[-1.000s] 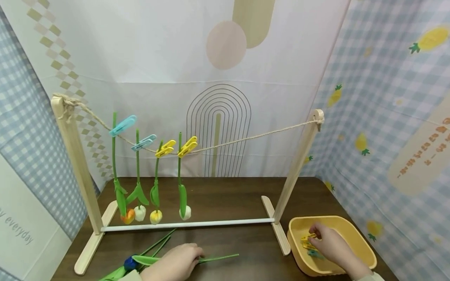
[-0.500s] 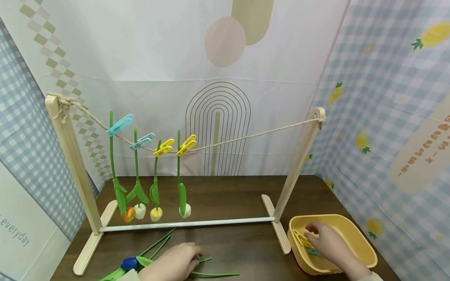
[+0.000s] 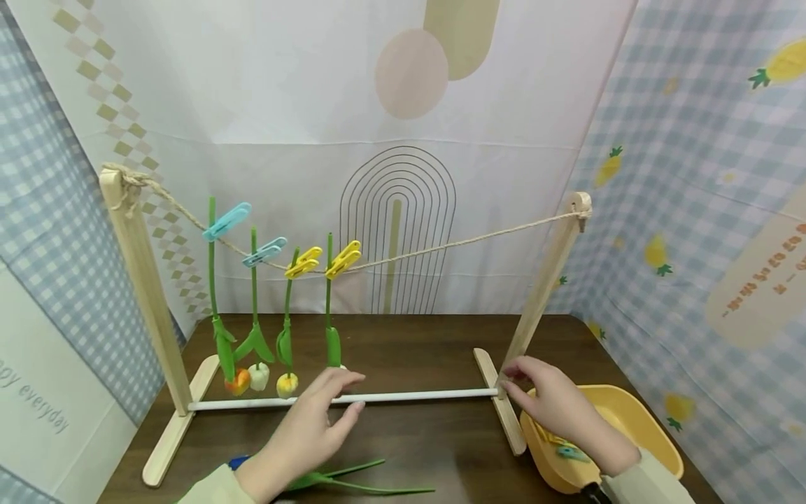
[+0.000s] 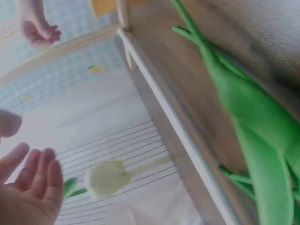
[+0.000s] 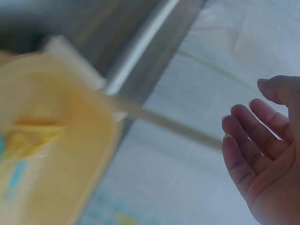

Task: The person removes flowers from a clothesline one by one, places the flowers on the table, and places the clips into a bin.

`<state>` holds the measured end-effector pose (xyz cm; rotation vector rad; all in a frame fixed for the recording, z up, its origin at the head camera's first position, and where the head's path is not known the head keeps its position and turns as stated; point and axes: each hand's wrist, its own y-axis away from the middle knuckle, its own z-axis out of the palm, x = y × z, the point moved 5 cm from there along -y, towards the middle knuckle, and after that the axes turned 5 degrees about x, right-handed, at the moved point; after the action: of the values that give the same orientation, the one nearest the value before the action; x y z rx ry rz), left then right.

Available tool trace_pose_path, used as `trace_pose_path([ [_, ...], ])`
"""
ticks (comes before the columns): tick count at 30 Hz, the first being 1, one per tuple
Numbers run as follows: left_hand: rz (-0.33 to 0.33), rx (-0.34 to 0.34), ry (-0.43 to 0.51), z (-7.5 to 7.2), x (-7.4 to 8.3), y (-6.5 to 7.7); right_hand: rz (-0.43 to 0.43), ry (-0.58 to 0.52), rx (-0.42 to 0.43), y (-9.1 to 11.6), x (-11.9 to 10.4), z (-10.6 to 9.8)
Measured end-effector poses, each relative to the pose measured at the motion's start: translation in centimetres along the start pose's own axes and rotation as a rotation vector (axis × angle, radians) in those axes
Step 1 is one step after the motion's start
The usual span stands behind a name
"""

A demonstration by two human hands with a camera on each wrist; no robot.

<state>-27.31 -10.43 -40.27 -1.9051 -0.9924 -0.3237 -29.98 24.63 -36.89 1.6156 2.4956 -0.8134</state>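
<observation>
My left hand [image 3: 308,427] is raised over the front of the table, fingers loosely spread and nothing in them. Below it lie artificial tulips with green stems [image 3: 378,488]; a blue bloom [image 3: 238,462] peeks out beside the wrist. My right hand [image 3: 557,402], also holding nothing, hovers between the right post and the yellow basin [image 3: 655,437]. Yellow and teal clothespins [image 3: 571,453] lie in that basin. Several tulips hang upside down from a rope [image 3: 466,241], pinned by blue clothespins [image 3: 228,221] and yellow clothespins [image 3: 343,260]. In the left wrist view, a white tulip [image 4: 108,179] hangs beyond the fingertips.
A wooden frame carries the rope between its left post [image 3: 147,294] and right post [image 3: 546,280]. A white rod [image 3: 428,396] joins the posts low down, behind my hands. Patterned cloths [image 3: 516,140] enclose the dark table [image 3: 409,343] at the back and sides.
My left hand has let go of the tulip stems and risen. My right hand has left the basin and moved up and left, leaving the yellow clothespins inside.
</observation>
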Motion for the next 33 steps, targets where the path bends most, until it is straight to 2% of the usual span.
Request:
trace_pose_path([
  [2,0.053,0.052,0.046,-0.7,0.4,-0.4,-0.085,0.002,0.034,-1.0,-1.7,-0.6],
  [5,0.126,0.154,0.048,-1.9,1.0,-1.0,-0.189,-0.001,0.069,-2.7,-4.2,-1.5],
  [9,0.113,0.267,0.041,-3.8,1.3,-2.2,-0.321,-0.019,0.118,-5.0,-7.7,-3.1],
  [11,0.086,0.295,0.053,-4.5,1.4,-2.8,-0.398,-0.028,0.156,-6.1,-9.4,-3.9],
  [21,0.080,0.330,0.064,-6.0,2.4,-4.9,-0.711,-0.092,0.369,-10.0,-16.9,-7.5],
  [25,0.025,0.292,0.061,-6.2,2.4,-5.4,-0.805,-0.105,0.472,-10.9,-19.3,-7.9],
  [29,-0.023,0.261,0.061,-6.4,2.4,-5.8,-0.809,-0.064,0.513,-12.1,-21.1,-7.6],
  [33,-0.023,0.249,0.063,-6.4,2.4,-6.2,-0.772,0.011,0.506,-13.3,-22.2,-7.0],
])
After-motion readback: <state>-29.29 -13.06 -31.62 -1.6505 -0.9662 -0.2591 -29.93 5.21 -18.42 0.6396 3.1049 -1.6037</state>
